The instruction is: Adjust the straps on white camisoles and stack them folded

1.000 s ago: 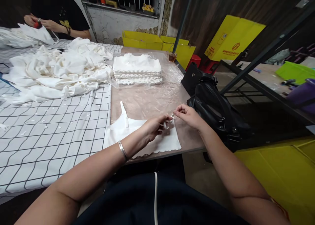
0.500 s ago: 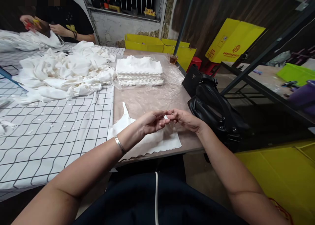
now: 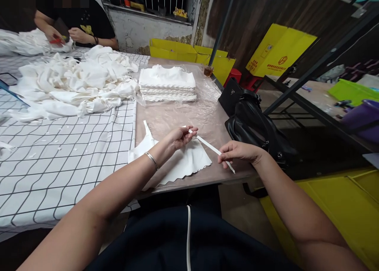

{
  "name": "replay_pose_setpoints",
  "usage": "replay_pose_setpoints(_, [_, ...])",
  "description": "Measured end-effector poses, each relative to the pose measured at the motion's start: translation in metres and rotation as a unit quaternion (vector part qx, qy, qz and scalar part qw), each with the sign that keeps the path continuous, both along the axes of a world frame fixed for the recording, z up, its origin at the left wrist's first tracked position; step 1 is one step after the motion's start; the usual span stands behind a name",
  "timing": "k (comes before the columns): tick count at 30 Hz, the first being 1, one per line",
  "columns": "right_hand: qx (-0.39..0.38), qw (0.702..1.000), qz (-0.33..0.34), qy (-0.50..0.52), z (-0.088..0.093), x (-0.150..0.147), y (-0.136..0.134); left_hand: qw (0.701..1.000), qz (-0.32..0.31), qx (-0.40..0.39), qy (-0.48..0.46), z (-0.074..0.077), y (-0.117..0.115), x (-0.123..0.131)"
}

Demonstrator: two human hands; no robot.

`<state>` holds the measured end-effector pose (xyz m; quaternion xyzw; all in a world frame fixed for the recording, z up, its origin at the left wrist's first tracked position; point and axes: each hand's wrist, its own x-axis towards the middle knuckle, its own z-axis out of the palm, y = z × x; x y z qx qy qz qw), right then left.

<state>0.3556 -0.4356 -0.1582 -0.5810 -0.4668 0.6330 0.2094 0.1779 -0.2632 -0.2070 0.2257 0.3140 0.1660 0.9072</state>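
A small white garment [image 3: 183,164] with a scalloped hem lies flat near the table's front edge. One of its narrow white straps [image 3: 209,145] is stretched taut between my two hands. My left hand [image 3: 177,137] pinches the strap's upper end above the garment. My right hand [image 3: 239,152] is closed on the strap's lower end, out past the garment's right side, with a short tail sticking out below the fingers. The garment's other strap [image 3: 147,129] lies loose on the table, pointing away from me.
A neat stack of folded white garments [image 3: 167,84] sits further back on clear plastic. A loose heap of white garments [image 3: 74,85] covers the checked cloth [image 3: 68,156] at left. A black bag [image 3: 257,125] stands at the table's right edge. Another person [image 3: 74,26] works at the far left.
My hands were close together over the garment, working a curled strap. Now they have drawn apart, the right hand moving right and toward me, and the strap is pulled straight.
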Motion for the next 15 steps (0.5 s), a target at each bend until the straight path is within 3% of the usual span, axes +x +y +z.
replay_pose_setpoints(3, [-0.03, 0.992, -0.089, 0.084, -0.011, 0.004, -0.008, 0.991, -0.012, 0.07, 0.116, 0.0, -0.003, 0.0])
replay_pose_setpoints(5, [-0.018, 0.975, -0.173, 0.14, -0.015, 0.006, -0.011, 0.953, -0.037, 0.219, 0.204, 0.001, -0.016, -0.007])
replay_pose_setpoints(6, [-0.006, 0.963, -0.212, 0.164, -0.016, 0.006, -0.012, 0.911, -0.053, 0.333, 0.239, 0.001, -0.025, -0.013])
replay_pose_setpoints(7, [0.005, 0.953, -0.242, 0.18, -0.017, 0.005, -0.012, 0.847, -0.072, 0.46, 0.258, 0.001, -0.037, -0.018])
replay_pose_setpoints(9, [0.025, 0.942, -0.275, 0.189, -0.017, 0.003, -0.009, 0.672, -0.132, 0.684, 0.252, -0.003, -0.061, -0.027])
replay_pose_setpoints(11, [0.049, 0.94, -0.295, 0.162, -0.018, -0.002, -0.004, 0.506, -0.215, 0.803, 0.228, -0.011, -0.083, -0.03])
replay_pose_setpoints(12, [0.067, 0.94, -0.306, 0.136, -0.018, -0.004, 0.0, 0.447, -0.251, 0.83, 0.221, -0.015, -0.092, -0.029])
replay_pose_setpoints(13, [0.088, 0.939, -0.317, 0.102, -0.019, -0.008, 0.003, 0.405, -0.278, 0.844, 0.217, -0.019, -0.099, -0.028])
replay_pose_setpoints(15, [0.124, 0.932, -0.34, 0.028, -0.021, -0.014, 0.01, 0.362, -0.303, 0.859, 0.197, -0.027, -0.108, -0.025])
